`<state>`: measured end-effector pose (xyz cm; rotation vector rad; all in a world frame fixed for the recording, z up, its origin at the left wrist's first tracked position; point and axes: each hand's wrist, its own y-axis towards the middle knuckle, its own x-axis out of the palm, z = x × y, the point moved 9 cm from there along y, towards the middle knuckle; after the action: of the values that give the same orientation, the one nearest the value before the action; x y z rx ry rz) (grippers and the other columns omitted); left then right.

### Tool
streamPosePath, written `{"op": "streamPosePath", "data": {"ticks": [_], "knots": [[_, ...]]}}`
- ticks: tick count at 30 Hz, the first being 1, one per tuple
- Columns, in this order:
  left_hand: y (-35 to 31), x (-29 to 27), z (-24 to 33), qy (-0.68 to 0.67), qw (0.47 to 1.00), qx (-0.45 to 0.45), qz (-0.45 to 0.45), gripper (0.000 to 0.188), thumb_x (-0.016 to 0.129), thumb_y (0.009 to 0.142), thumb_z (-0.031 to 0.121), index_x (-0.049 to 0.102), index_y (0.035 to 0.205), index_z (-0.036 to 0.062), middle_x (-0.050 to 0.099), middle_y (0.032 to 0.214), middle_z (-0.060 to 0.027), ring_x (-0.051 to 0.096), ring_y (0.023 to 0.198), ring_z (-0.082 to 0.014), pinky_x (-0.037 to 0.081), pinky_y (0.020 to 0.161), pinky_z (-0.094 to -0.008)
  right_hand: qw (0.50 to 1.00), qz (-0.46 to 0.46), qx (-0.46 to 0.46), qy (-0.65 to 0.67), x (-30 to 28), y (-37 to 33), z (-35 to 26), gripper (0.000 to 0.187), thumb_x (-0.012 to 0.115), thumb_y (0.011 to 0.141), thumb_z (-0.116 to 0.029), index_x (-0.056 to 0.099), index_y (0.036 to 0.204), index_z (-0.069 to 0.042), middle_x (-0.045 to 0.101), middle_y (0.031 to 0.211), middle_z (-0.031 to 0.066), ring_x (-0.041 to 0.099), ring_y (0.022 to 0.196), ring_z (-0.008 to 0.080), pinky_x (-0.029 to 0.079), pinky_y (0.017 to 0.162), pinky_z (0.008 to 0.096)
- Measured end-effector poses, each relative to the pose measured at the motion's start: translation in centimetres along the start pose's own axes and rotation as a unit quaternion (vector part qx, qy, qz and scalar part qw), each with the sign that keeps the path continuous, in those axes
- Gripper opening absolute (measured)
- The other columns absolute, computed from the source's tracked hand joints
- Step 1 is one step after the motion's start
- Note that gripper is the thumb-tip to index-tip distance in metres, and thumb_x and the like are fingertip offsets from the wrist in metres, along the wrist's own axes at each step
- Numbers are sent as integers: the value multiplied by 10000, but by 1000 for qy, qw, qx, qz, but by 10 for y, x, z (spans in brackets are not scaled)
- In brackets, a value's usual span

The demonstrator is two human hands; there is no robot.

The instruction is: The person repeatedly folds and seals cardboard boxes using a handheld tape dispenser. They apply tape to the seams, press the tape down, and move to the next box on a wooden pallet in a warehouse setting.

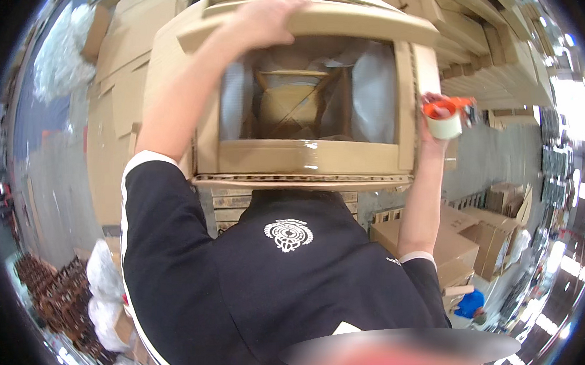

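Observation:
A large open cardboard box [265,159] stands in front of me. Its inside is lined with cloudy plastic film [373,91], and brown cardboard shows at the bottom. Across the far side runs a long cardboard edge piece [357,21]. My left hand [269,19] is closed over it, thumb on the near side, fingers slightly blurred. Beyond the box's right side, my right hand [428,114] grips an orange tape dispenser [459,102] with a pale tape roll [445,127]. Part of that hand is hidden behind the roll. A strip of clear tape shines on the box's near rim.
Stacked flat cardboard [489,50] stands at the far right, and more sheets [122,105] lie to the left. Wooden pallet slats [228,201] show below the box. Other cartons [452,241] are at the near right, where a person in blue [469,303] is bent down.

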<state>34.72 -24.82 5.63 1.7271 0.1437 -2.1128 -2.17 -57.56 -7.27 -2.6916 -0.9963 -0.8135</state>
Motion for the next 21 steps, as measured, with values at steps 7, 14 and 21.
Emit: {"op": "streamPosePath", "data": {"ticks": [7, 14, 21], "knots": [[-205, 57, 168, -159, 983, 10, -92, 797, 898, 780, 382, 628, 1504, 186, 743, 1238, -72, 709, 1163, -279, 568, 989, -446, 973, 149, -90, 151, -104, -40, -46, 442, 524, 1078, -327, 728, 1174, 52, 759, 1138, 216, 736, 1093, 349, 625, 1010, 475], [-226, 63, 182, -193, 978, -15, -81, 681, 870, 834, 311, 675, 1476, 196, 727, 1316, -28, 666, 1222, -272, 535, 1051, -438, 998, -27, -19, -49, -27, -69, -95, 345, 727, 869, -3, 697, 1213, -3, 698, 1222, 111, 684, 1130, 291, 587, 1009, 458], [-238, 55, 198, -167, 985, -24, -43, 647, 863, 843, 278, 696, 1466, 227, 732, 1297, -42, 671, 1228, -294, 529, 1075, -463, 973, -145, 23, -180, 133, -69, -50, 405, 742, 834, -81, 680, 1221, 24, 706, 1155, 148, 707, 1063, 303, 577, 940, 428]]}}
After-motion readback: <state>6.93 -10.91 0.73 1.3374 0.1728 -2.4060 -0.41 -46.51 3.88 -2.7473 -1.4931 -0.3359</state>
